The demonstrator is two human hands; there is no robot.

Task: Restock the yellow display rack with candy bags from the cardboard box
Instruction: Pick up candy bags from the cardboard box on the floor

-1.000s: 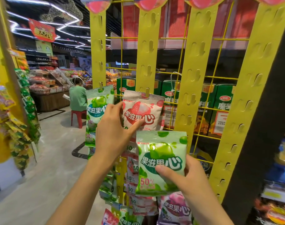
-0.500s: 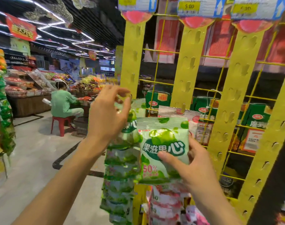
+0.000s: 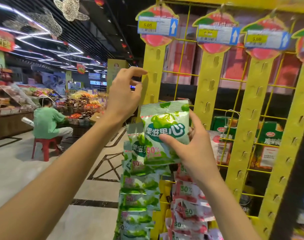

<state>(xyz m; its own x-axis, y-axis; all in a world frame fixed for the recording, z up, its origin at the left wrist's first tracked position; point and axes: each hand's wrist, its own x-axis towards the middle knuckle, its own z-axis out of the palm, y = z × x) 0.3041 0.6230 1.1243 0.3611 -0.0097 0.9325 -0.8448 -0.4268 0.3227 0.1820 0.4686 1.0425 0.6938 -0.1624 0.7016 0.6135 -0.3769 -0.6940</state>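
Note:
My right hand (image 3: 194, 149) pinches a green-and-white candy bag (image 3: 165, 129) and holds it up in front of the leftmost yellow strip (image 3: 153, 78) of the display rack. My left hand (image 3: 125, 94) is raised beside that strip, fingers loosely curled with thumb and forefinger near a hook slot, holding nothing. Several green bags (image 3: 139, 193) hang in a column below on the same strip. Several red bags (image 3: 189, 201) hang on the strip to the right. The cardboard box is out of view.
Three more yellow strips (image 3: 251, 118) with vacant hooks stand to the right on a yellow wire grid, price tags (image 3: 157, 25) at their tops. A person in green (image 3: 47, 120) sits on a red stool at left beside produce displays. Grey tiled floor spreads below left.
The view has tilted up, showing the price tags. My right hand lifted the green bag higher toward the left strip. My left hand rose from the hanging bags to the strip's slots.

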